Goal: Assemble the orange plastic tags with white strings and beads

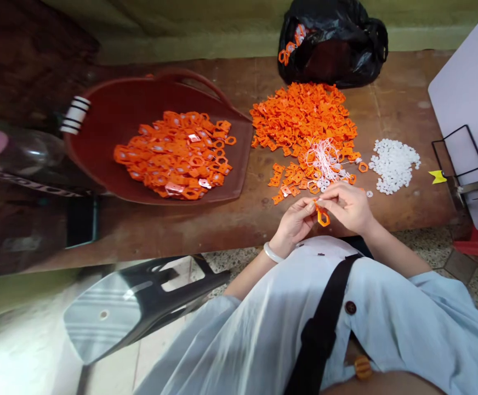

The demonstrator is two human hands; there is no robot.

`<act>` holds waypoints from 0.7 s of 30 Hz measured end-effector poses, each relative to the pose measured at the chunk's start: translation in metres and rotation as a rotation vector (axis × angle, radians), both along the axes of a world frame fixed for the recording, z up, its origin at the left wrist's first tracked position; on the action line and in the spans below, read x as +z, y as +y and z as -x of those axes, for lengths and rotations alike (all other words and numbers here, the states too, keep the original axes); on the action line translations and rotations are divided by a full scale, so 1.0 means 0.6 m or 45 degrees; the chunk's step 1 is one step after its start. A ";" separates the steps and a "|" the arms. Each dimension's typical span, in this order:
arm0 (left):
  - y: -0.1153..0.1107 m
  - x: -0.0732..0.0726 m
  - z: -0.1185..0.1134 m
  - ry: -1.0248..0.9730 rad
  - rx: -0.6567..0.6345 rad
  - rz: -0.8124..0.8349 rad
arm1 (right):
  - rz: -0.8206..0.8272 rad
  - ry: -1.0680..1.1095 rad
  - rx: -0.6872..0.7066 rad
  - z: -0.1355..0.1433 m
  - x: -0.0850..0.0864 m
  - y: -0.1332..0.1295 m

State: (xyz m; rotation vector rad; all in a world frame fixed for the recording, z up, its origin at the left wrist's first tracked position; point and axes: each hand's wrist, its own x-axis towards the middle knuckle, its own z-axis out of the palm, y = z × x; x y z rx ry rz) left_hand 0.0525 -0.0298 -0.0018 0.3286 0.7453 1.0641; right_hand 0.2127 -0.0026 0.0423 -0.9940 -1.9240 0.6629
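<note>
Just over the table's front edge, my left hand (297, 220), with a pale bangle at its wrist, pinches a small orange plastic piece (323, 218) with a hexagonal ring hanging down. My right hand (348, 204) meets it from the other side, thumb and fingers closed at the top of the same piece. What lies between the fingertips is mostly hidden. Right behind the hands is a bundle of white strings (324, 156). A heap of loose orange pieces (305, 118) spreads farther back. Small white plastic parts (394, 164) lie piled to the right.
A reddish-brown basin (115, 99) on the left holds many orange pieces with white inserts. A black plastic bag (346, 49) with more pieces stands at the back. A phone (81, 220) lies near the front left. A grey stool (103, 312) is below.
</note>
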 end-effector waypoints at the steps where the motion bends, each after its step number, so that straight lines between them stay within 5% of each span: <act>1: 0.000 0.002 -0.002 -0.001 0.018 0.005 | -0.046 0.022 0.009 0.009 -0.002 -0.008; 7: 0.002 0.015 -0.005 0.033 0.061 0.006 | -0.116 -0.003 0.089 -0.001 -0.028 -0.010; 15: 0.001 0.017 -0.008 0.005 0.051 -0.002 | -0.236 -0.064 -0.009 0.000 -0.030 -0.018; 21: -0.001 0.009 -0.004 -0.013 0.060 0.006 | -0.196 -0.104 0.094 -0.004 -0.036 -0.016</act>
